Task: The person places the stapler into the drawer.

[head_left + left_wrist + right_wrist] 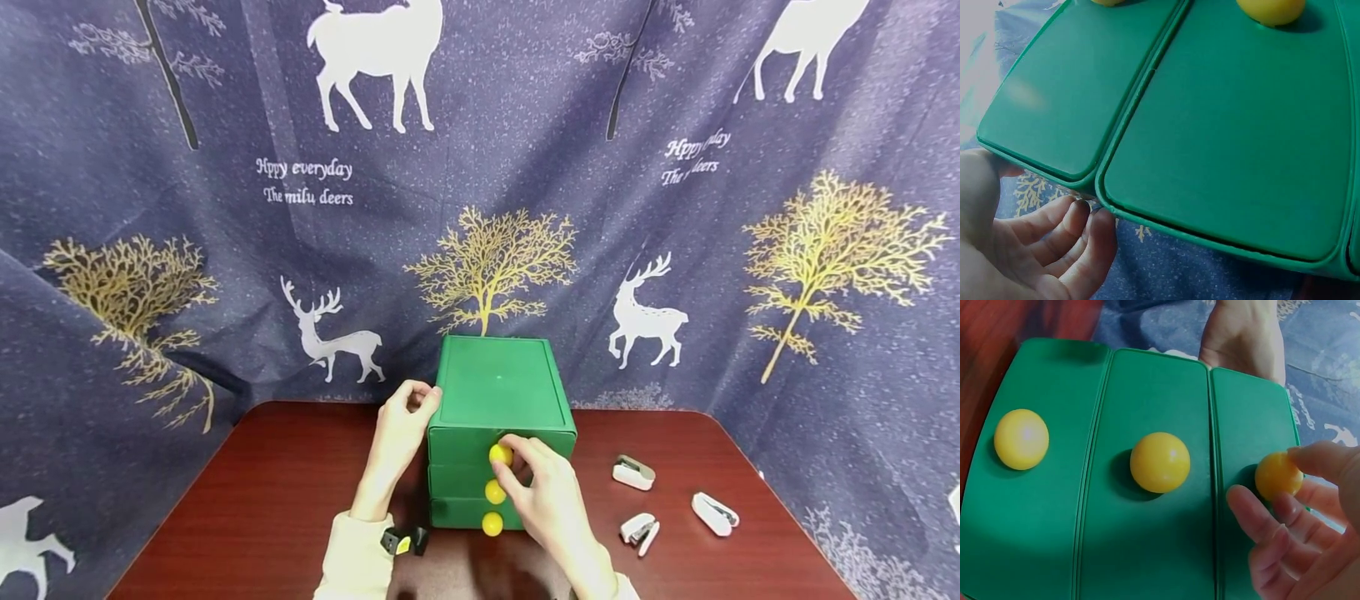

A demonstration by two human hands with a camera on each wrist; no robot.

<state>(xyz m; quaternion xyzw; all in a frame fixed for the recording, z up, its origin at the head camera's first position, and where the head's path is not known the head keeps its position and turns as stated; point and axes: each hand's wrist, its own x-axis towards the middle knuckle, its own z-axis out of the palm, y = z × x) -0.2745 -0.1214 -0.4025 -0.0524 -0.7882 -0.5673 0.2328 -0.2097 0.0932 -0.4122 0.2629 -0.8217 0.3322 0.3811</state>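
From the head we're looking forward and down; from each wrist, we're closely facing the same green drawer fronts (pixel 1147 525).

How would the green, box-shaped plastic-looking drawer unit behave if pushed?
The green drawer unit is probably stiff: flat-faced, no visible sagging. Likely slides rather than rolls, being boxy on a flat reddish-brown tabletop. Its breadth should help resist tipping.

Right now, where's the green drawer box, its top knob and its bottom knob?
Green drawer box (pixel 497 392): head view, its flat top.
Top knob (pixel 1276 476): right wrist view, its uncovered round face.
Bottom knob (pixel 492 524): head view, its round front.
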